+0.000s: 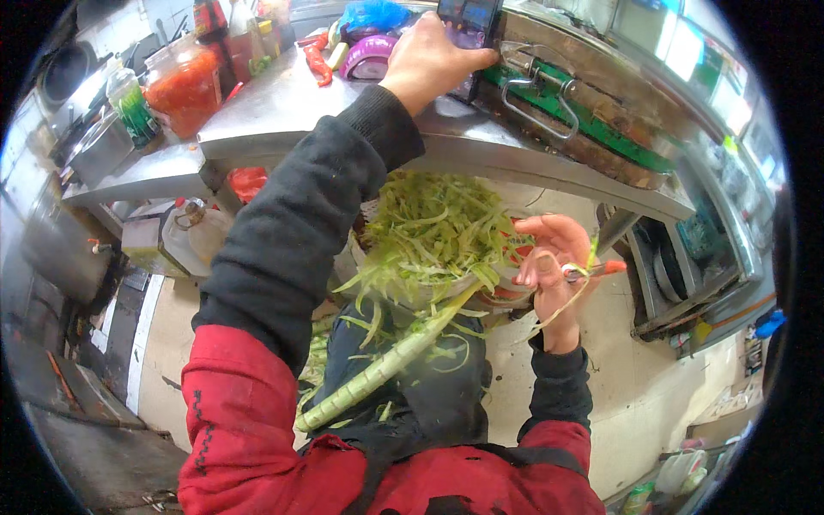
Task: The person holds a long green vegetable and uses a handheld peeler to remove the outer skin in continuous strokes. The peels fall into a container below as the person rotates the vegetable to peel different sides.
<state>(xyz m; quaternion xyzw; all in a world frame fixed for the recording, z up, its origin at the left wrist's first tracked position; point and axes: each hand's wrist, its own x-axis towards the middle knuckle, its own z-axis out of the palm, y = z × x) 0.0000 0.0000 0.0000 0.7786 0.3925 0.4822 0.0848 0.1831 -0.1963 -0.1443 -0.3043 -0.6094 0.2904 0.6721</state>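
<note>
A: Start far left.
B: On the steel side shelf [142,176]: green-labelled bottle [133,105], then big clear jar [182,90], red-orange contents. Lower down: pale plastic jug [202,232].

A: Next, the stalk [378,369]?
B: Long, pale green, ringed. Lying aslant across the lap [446,386], lower end left, upper tip at the bucket [425,296]. Above, on the steel counter [283,120]: cut purple vegetable [367,57], blue bag [375,15] behind.

A: In the bucket?
B: Green peelings [429,219], heaped, hanging over the rim.

A: Left hand [425,58]?
B: Up over the counter, at a dark phone-like device [470,26]. Thumb out at its lower part. Clamped or just touching: can't tell.

A: Right hand [556,266]?
B: Right of the bucket, well apart from the left. Fingers curled round a peeler-like tool [613,267], orange-red end poking out right. Thin peel strip dangling. Clear of the stalk.

A: Far right?
B: Metal rack [669,313], dark pan inside.
</note>
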